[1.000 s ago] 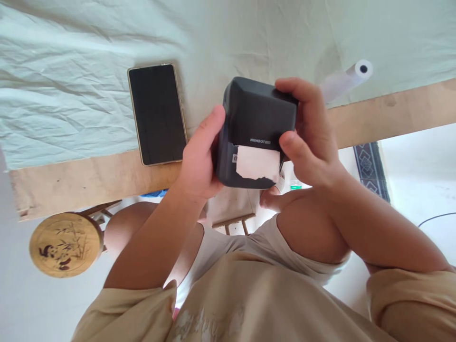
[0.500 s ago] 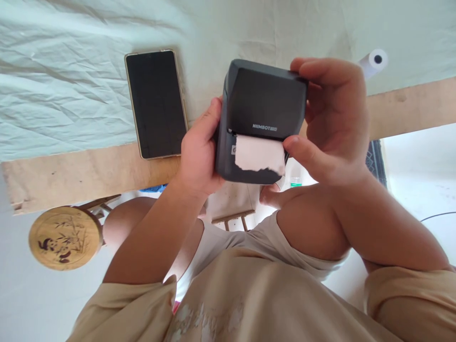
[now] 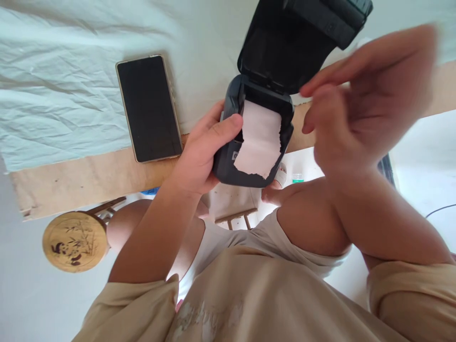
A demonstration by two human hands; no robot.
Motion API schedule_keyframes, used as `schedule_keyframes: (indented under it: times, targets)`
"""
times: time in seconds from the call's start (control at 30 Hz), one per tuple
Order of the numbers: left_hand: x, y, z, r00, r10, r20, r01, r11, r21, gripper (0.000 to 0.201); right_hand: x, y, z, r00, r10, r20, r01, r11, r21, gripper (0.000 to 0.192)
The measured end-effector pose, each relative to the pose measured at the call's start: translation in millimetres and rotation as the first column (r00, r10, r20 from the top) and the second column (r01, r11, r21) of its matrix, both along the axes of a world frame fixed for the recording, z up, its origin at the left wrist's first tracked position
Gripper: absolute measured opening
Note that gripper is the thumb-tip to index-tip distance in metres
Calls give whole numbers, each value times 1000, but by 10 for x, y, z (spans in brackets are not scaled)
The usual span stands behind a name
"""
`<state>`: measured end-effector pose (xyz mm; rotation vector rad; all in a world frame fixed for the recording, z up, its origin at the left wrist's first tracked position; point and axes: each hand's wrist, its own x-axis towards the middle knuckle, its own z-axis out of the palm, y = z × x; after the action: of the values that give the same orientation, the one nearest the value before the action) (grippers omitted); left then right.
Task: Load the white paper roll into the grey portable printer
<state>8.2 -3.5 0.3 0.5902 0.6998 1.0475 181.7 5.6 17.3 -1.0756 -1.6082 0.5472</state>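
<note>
Far left, below the table edge: a round wooden stool (image 3: 74, 241) with a panda drawing on its seat. On the pale cloth (image 3: 71, 95) over the wooden table (image 3: 89, 175), lying flat with a dark screen: a phone (image 3: 148, 108), well apart from both hands. At centre, just off the table's near edge: a small dark label printer (image 3: 233, 156), gripped from its left side by the left hand (image 3: 199, 156), thumb across the top rim and fingers closed beneath the body. Lid (image 3: 285, 52) swung fully up and back; a torn-edged strip of white paper (image 3: 258, 147) trailing out of the open bay and down the front. To the right: the right hand (image 3: 359, 109), blurred, fingers loosely spread and holding nothing, clear of the printer and just beside the raised lid.

Likely risks, judging from this: with only one hand on the body, a tilt or slip toward the lap; a ragged paper end left crooked in the bay, snagging or jamming under the lid.
</note>
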Motion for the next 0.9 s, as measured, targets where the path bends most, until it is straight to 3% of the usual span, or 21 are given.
schedule_keyframes:
  times: [0.07, 0.13, 0.37, 0.43, 0.5, 0.57, 0.63, 0.7, 0.8, 0.9]
  targets:
    - [16, -1, 24, 1000, 9, -21, -8, 1000, 19, 23, 14, -1, -17, 960, 44, 278, -55, 998, 31, 12]
    - [36, -6, 50, 999, 20, -36, -19, 999, 26, 21, 22, -20, -7, 869, 68, 490, -99, 994, 37, 16]
    - [53, -24, 77, 991, 12, -135, -4, 998, 62, 23, 20, -90, 94, 716, 28, 697, -45, 999, 6, 16]
    - [50, -25, 67, 990, -16, -142, 27, 996, 79, 24, 26, -90, 109, 721, 44, 692, -33, 999, -29, 24]
    - [52, -22, 56, 991, -5, -132, 18, 996, 92, 24, 40, -89, 125, 796, 107, 597, -59, 993, -99, 36]
    - [55, -16, 44, 995, 9, -100, 0, 995, 97, 22, 63, -88, 143, 903, 193, 383, -122, 972, -203, 43]
    - [54, -6, 33, 997, 6, -77, 0, 997, 83, 20, 95, -71, 158, 956, 257, 144, -210, 937, -280, 45]
    - [49, 6, 23, 997, 7, -76, -3, 998, 59, 20, 138, -21, 162, 959, 263, -108, -283, 914, -290, 43]
    - [44, 21, 17, 996, 23, -82, -20, 999, 30, 24, 204, 98, 163, 892, 200, -405, -322, 910, -260, 37]
    - [55, 27, 23, 996, 20, -82, -17, 999, 36, 24, 242, 171, 179, 867, 134, -479, -329, 877, -350, 43]
